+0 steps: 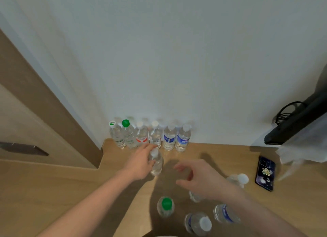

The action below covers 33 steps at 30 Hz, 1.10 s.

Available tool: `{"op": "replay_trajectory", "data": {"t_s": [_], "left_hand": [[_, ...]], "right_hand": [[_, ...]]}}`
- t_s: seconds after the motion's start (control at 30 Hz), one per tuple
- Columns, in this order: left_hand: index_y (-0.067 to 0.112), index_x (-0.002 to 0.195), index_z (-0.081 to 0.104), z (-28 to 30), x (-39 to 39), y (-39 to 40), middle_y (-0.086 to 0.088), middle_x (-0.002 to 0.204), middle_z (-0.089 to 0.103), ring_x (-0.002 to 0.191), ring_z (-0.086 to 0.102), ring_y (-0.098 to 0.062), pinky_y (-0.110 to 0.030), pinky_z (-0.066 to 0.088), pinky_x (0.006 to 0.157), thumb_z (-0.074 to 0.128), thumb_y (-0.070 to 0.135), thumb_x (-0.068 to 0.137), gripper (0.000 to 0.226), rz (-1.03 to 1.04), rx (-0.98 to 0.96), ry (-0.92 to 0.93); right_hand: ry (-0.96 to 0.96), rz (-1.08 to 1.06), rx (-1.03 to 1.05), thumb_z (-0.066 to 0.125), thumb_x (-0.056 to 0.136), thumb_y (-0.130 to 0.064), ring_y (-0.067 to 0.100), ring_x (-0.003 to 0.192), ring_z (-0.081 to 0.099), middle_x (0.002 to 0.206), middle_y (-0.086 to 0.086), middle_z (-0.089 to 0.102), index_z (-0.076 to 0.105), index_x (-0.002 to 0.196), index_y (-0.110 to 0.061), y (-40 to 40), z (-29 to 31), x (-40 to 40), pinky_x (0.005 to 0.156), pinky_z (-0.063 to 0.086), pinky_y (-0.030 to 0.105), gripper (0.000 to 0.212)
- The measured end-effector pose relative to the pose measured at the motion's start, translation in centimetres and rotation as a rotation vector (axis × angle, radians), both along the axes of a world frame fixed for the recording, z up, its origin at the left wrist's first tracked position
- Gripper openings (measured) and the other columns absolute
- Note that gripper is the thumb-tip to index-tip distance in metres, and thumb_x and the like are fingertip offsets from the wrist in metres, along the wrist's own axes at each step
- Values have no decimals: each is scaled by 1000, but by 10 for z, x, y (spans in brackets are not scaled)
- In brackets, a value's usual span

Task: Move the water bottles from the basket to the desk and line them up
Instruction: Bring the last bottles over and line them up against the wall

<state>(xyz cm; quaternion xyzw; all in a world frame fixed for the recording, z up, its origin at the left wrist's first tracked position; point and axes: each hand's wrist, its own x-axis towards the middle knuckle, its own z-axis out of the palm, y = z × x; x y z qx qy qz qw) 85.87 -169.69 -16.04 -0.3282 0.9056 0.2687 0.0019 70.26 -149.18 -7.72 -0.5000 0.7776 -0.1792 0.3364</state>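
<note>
Six bottles (150,136) lined up beyond left grip (139,163), which clamps a seventh bottle (156,163). Right grip (200,177) apart, empty. Loose bottles (165,206) near it await lining up.

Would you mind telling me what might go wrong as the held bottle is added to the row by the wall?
The left hand grips a bottle right in front of the row of bottles; a nudge could topple them. The right hand hangs open above loose bottles near the desk edge, and its forearm could knock one over.
</note>
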Motion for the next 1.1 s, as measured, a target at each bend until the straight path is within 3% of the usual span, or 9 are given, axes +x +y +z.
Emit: {"op": "replay_trajectory", "data": {"t_s": [0.13,0.23,0.3,0.43,0.53,0.63,0.77,0.97,1.1], "left_hand": [[31,144,55,-1,-14,-4,5,147,54,130,57,-23,-42,50,105,64,24,99,46,-108,-102,-58],[28,128,62,-3,-13,-7,4,130,59,114,63,-25,-41,54,90,69,28,96,33,-86,-128,-62],[26,120,63,-4,-8,-8,3,120,61,106,64,-24,-39,52,83,74,39,93,32,-61,-150,-51],[25,102,63,-10,11,-11,2,103,64,94,62,-24,-38,49,77,77,50,87,33,-20,-175,-8],[22,90,60,-10,21,-11,1,91,61,83,60,-24,-35,43,69,79,50,85,34,12,-173,-9],[21,85,57,-6,24,-9,1,85,60,77,57,-21,-34,40,64,78,50,86,36,29,-193,-40],[22,78,51,-1,23,-8,6,74,55,65,50,-11,-27,30,52,77,49,87,39,31,-159,-73],[22,74,51,7,29,-23,4,71,57,63,50,-10,-27,32,51,78,46,86,38,54,-103,-74],[23,81,55,20,39,-41,5,78,59,73,55,-17,-29,31,54,79,40,84,29,103,-95,-10]], "right_hand": [[9,221,170,81,85,-45,-5,95,58,133,-24,63,58,141,-45,0,-9,33,99,52,27,61],[44,276,213,85,81,-43,6,118,58,134,-19,64,60,139,-43,2,-19,49,105,47,28,63],[86,263,200,84,80,-44,10,120,59,131,-16,65,63,136,-42,5,-25,55,103,48,29,60],[96,-27,105,81,87,-45,0,103,58,123,-25,58,63,134,-45,18,-19,41,96,53,28,51],[239,-269,28,79,91,-37,6,119,52,127,-22,57,66,132,-44,36,-14,12,102,47,30,43],[336,-318,130,77,92,-35,12,124,52,137,-16,59,64,135,-43,56,-23,-11,105,48,37,45],[184,-367,163,77,92,-31,8,109,65,135,-11,66,68,133,-36,62,-44,-14,95,57,32,42],[237,-466,136,74,90,-19,15,103,70,114,-5,75,77,100,-30,28,-58,-10,96,59,36,15],[234,-410,132,75,86,-19,15,92,68,103,-7,73,66,81,-40,-10,-50,-5,83,57,31,24]]}}
